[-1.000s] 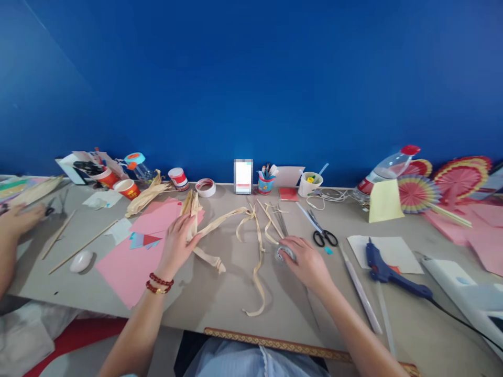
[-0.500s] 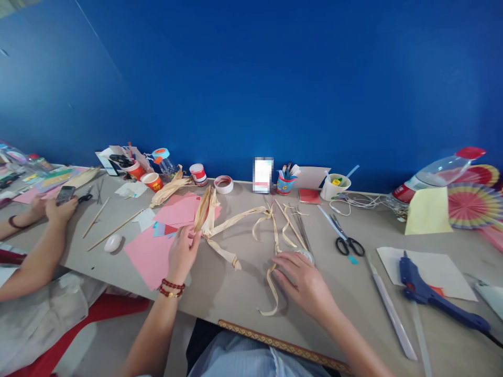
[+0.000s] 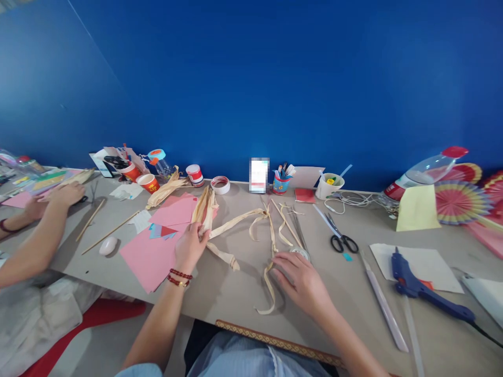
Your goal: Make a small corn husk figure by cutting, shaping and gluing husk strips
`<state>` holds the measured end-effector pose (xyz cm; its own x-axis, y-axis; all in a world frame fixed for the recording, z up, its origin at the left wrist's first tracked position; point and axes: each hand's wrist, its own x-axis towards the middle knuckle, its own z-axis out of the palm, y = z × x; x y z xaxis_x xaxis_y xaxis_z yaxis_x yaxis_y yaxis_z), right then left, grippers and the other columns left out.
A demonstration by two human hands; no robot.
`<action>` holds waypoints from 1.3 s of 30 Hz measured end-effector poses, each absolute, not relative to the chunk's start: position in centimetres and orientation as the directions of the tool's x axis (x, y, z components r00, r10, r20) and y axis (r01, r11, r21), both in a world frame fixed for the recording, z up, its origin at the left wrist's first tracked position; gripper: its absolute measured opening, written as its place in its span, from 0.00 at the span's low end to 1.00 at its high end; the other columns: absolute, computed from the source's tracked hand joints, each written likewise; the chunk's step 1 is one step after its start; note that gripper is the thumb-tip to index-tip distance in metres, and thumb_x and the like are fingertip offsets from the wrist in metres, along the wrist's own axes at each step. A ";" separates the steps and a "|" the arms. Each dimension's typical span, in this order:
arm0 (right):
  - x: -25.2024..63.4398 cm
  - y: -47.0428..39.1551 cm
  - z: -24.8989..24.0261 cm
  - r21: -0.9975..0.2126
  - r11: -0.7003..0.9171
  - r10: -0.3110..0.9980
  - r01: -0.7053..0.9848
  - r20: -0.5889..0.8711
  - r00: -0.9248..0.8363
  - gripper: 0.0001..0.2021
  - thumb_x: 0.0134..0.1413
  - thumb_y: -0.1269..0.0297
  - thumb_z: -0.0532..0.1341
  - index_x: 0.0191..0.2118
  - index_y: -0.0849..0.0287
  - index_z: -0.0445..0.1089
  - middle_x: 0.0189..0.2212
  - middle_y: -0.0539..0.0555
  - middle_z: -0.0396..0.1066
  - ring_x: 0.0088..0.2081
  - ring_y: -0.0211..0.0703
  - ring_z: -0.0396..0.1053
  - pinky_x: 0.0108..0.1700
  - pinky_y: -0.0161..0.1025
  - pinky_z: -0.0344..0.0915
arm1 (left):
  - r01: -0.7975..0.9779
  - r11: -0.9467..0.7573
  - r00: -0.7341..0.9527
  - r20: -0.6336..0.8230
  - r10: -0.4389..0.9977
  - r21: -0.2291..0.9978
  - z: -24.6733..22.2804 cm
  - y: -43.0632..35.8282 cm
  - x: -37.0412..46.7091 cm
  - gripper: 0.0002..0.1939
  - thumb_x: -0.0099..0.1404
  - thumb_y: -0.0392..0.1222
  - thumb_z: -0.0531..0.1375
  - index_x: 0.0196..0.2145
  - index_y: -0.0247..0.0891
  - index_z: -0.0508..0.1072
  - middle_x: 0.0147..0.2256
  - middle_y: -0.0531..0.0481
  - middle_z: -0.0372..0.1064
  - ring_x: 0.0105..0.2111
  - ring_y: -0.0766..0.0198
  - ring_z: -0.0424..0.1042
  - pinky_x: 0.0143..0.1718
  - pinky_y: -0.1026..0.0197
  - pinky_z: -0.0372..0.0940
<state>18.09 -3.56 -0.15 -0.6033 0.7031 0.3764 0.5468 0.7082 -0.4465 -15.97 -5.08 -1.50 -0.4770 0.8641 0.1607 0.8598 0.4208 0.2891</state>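
My left hand (image 3: 192, 245) is closed on the lower end of a dried corn husk bundle (image 3: 203, 204), which stands up above pink paper. From the bundle a husk strip (image 3: 236, 220) runs right to a knot, where thinner strips hang down. A short husk tail (image 3: 222, 255) lies below my left fingers. Flat on the table, my right hand (image 3: 301, 277) has its fingers stretched out beside a curled husk strip (image 3: 270, 293). Its fingertips are at this strip; whether they press on it I cannot tell. A roll of clear tape (image 3: 301, 253) is partly hidden behind that hand.
Right of me lie black-handled scissors (image 3: 344, 243), a craft knife (image 3: 385, 309) and a blue glue gun (image 3: 426, 290). Pink paper sheets (image 3: 149, 256) and wooden sticks (image 3: 110, 233) lie to the left. A co-worker's hands (image 3: 65, 196) are at the far left.
My left hand has shifted slightly right and up over the husk's lower end. My right hand stays about where it was. The phone in the co-worker's hands no longer shows.
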 end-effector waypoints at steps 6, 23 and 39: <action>17.9 -3.7 0.0 -0.466 0.715 0.695 0.522 0.389 -0.605 0.12 0.63 0.68 0.56 0.47 0.57 0.75 0.46 0.62 0.76 0.48 0.54 0.73 0.50 0.53 0.70 | 0.784 0.355 -0.518 0.222 0.826 0.508 -1.6 -7.3 -15.6 0.13 0.65 0.51 0.57 0.42 0.40 0.67 0.37 0.46 0.73 0.31 0.57 0.75 0.31 0.58 0.67; 10.8 -1.9 2.0 -0.961 0.265 0.840 0.082 0.188 -0.508 0.17 0.64 0.56 0.57 0.55 0.54 0.68 0.49 0.58 0.75 0.42 0.48 0.76 0.42 0.44 0.74 | 0.387 -0.095 -0.342 0.239 0.909 0.917 0.8 -10.8 -5.4 0.25 0.64 0.47 0.63 0.57 0.45 0.67 0.45 0.42 0.70 0.35 0.57 0.75 0.32 0.59 0.72; 11.6 -2.1 2.4 -0.928 0.366 0.884 0.068 0.323 -0.338 0.13 0.55 0.64 0.64 0.46 0.55 0.68 0.36 0.53 0.71 0.33 0.42 0.69 0.39 0.40 0.70 | -0.463 0.059 -0.188 -0.163 0.969 0.884 0.5 -8.6 -2.7 0.16 0.63 0.50 0.63 0.45 0.41 0.71 0.36 0.51 0.76 0.29 0.64 0.74 0.30 0.63 0.69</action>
